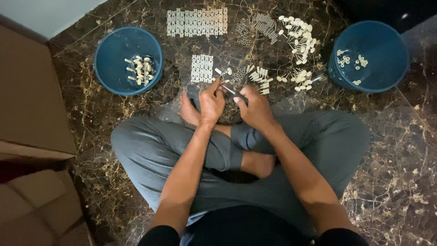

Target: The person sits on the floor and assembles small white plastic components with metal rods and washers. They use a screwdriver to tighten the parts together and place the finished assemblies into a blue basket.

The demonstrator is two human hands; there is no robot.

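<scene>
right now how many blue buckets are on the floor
2. One blue bucket sits at the upper left, the other blue bucket at the upper right; each holds a few small pale parts. None looks hidden.

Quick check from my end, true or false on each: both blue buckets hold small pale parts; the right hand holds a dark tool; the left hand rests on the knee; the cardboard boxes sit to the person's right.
1. Both blue buckets, left bucket and right bucket, hold small pale parts. True.
2. The right hand holds a dark tool. True.
3. The left hand rests on the knee. False: it is raised, pinching a small part at the tool's tip.
4. The cardboard boxes sit to the person's right. False: they are on the left.
</scene>
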